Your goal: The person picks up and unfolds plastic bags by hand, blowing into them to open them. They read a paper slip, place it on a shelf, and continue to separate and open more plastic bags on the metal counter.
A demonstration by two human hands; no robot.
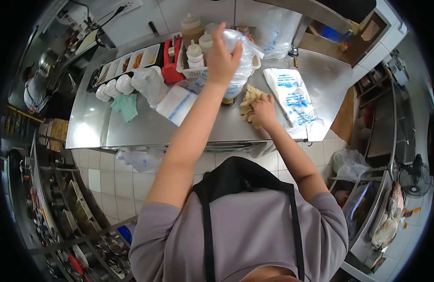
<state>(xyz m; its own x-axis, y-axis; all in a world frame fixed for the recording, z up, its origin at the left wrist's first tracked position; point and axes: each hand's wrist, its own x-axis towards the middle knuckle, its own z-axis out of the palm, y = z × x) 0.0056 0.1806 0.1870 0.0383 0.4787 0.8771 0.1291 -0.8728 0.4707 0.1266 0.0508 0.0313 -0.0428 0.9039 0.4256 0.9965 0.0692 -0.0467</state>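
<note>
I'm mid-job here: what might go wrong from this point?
The plastic-covered bundle at the left hand might get nudged, since the right hand has the cloth close beside it. The blue-printed plastic reaches the front edge of the counter, so a bump could send it sliding off.

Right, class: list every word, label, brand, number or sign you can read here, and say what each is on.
No text is readable.
Blue print on the flat white plastic packet: too blurred.
Blue print on the plastic-wrapped bundle by the left hand: too blurred.
Blue print on the clear plastic bags at the back: too small.
Blue marks on the white packet at left: too blurred.
</note>
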